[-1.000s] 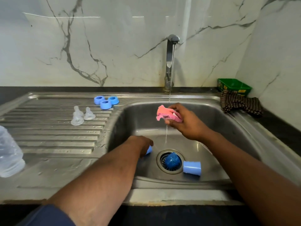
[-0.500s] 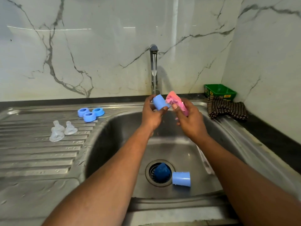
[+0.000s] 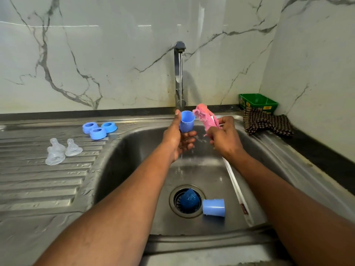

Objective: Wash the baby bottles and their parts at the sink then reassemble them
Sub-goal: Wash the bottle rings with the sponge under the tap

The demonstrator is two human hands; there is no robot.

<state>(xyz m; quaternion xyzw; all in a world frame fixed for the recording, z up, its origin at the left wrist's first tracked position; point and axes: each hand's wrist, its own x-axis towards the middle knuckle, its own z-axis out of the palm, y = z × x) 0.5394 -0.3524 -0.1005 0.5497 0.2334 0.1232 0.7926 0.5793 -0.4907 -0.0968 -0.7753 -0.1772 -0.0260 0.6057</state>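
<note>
- Caps, three in all: one blue cap [image 3: 186,121] is gripped by the left hand [image 3: 177,140], thumb up its near side and fingers curled beneath, mouth up under the running tap [image 3: 179,73] over the back of the sink basin [image 3: 123,160].
- A second blue cap [image 3: 213,207] lies on its side on the basin floor, just beside the drain [image 3: 187,201]; a darker blue cap [image 3: 189,199] sits in the drain itself.
- Right hand [image 3: 223,137] is closed around a pink sponge brush [image 3: 205,117], whose head stands just beside the held cap; its white handle [image 3: 236,187] runs down toward the basin's near right corner.
- Three blue screw rings [image 3: 99,129] sit clustered on the draining board [image 3: 38,179] near its back edge, touching one another.
- Clear teats [image 3: 62,150] lie together further toward the board's middle; two show plainly, and whether there is a third I cannot tell.
- One green tub [image 3: 257,102] stands at the back right corner, with one checked cloth [image 3: 267,124] in front of it.
</note>
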